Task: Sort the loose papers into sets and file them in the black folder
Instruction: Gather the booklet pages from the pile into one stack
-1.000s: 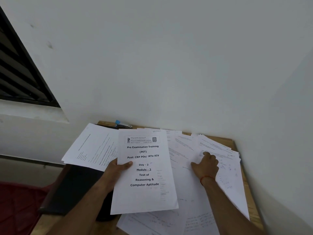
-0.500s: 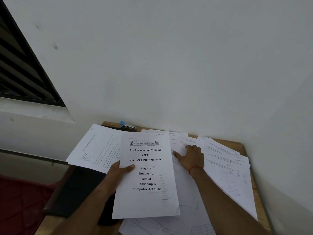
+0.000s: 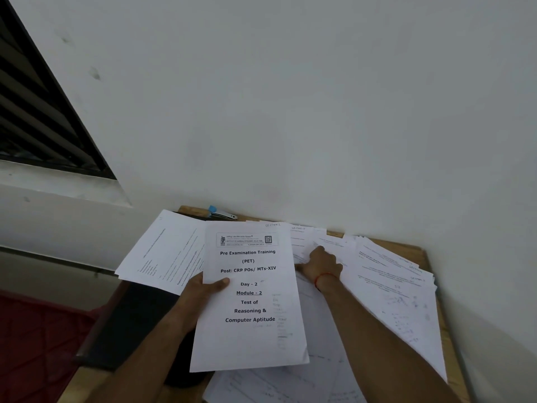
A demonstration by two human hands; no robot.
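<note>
L hand (image 3: 200,295) grips cover sheet (image 3: 250,301), thumb on top
R hand (image 3: 321,264) on loose papers (image 3: 386,280) spread over table (image 3: 418,251), grip can't tell; black folder (image 3: 136,324) at left, partly under papers

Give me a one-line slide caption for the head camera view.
Left hand holds a white printed cover sheet while right hand reaches among loose white papers on a wooden table.

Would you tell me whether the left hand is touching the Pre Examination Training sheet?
Touching. The head view shows the left hand pinching the sheet, thumb on top.
</note>
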